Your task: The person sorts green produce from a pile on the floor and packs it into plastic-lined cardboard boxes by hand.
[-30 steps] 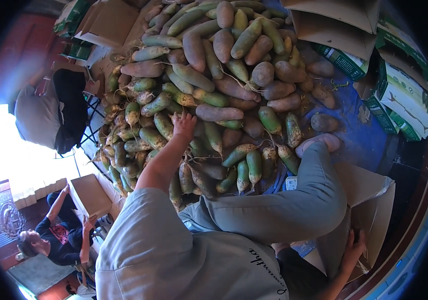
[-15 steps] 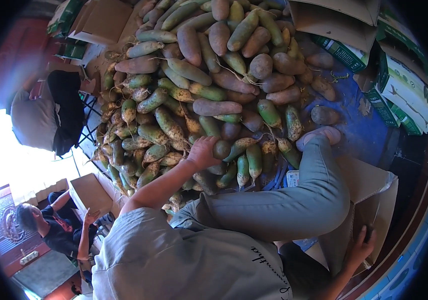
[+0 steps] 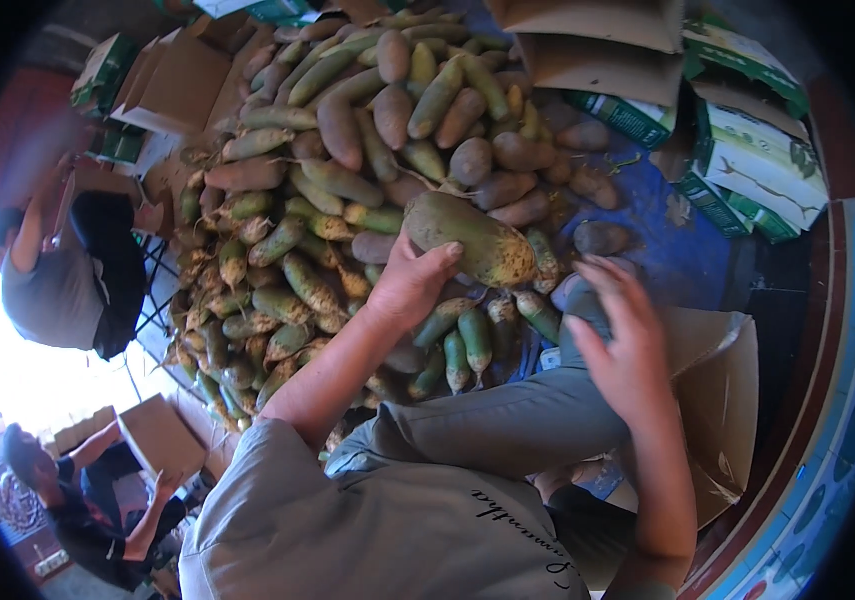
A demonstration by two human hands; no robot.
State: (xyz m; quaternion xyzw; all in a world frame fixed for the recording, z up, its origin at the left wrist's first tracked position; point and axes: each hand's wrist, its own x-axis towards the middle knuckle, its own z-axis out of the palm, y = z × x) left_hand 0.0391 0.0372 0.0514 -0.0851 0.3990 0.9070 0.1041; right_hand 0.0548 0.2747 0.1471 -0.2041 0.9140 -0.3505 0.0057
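My left hand grips a large green radish, its thumb across the near side. Held up above the pile, the radish lies roughly level, with a yellow-brown, soil-marked end pointing right. My right hand is apart from it, over my bent knee, with its fingers spread and nothing in them; it is slightly blurred. Beneath and beyond both hands spreads a big heap of radishes, green with dirty pale tips on the left and browner, dustier ones at the back.
An open cardboard box stands right of my leg. More cartons are stacked at the far right, others at the far left. A blue sheet lies under the heap. Two people sit at left, one holding a carton.
My left hand has lifted the radish off the heap. My right hand has come up from the open box toward it. The view has shifted somewhat.
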